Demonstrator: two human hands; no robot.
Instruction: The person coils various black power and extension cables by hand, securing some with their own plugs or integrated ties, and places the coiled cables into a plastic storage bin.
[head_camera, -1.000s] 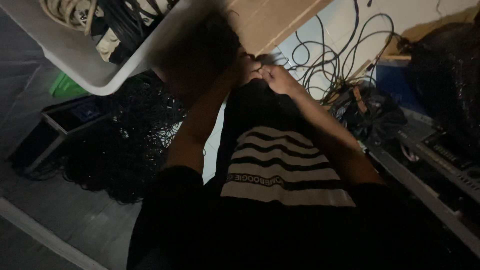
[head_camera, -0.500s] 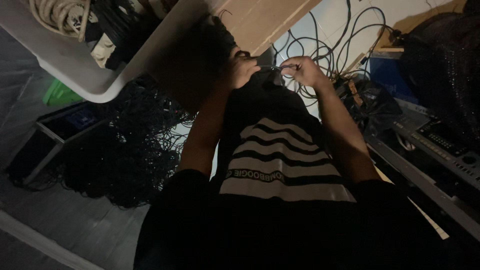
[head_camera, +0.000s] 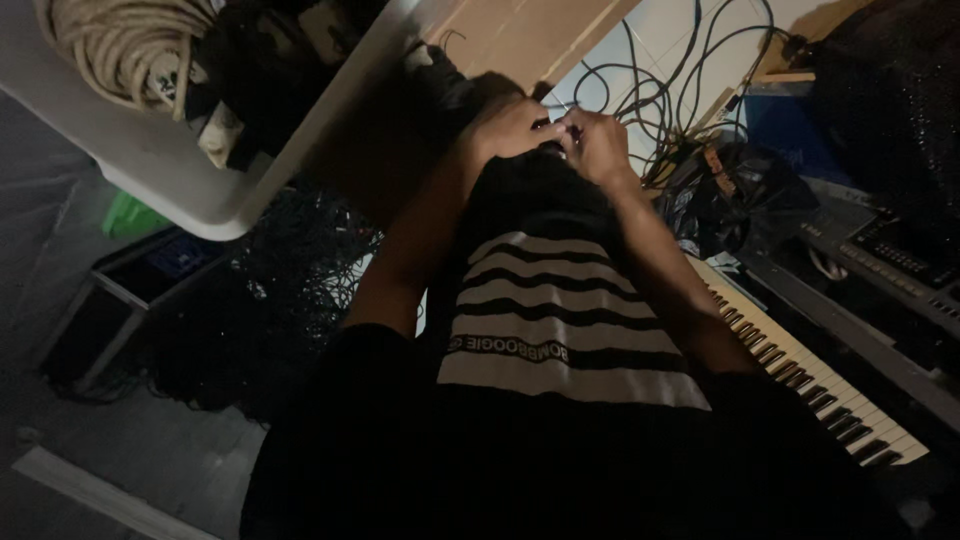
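1. My left hand (head_camera: 510, 128) and right hand (head_camera: 597, 143) meet, fingers pinched together on a small dark thing (head_camera: 552, 146) between them; too dim to tell what it is.
2. I hold it at the top edge of the black garment with white stripes (head_camera: 560, 300), probably to keep both hands steady.
3. A white plastic tub (head_camera: 190, 190) at the left holds coiled pale rope (head_camera: 120, 50).
4. Thin black cables (head_camera: 680, 70) loop across the pale floor.
5. A keyboard (head_camera: 810, 380) with glossy keys lies at the right.
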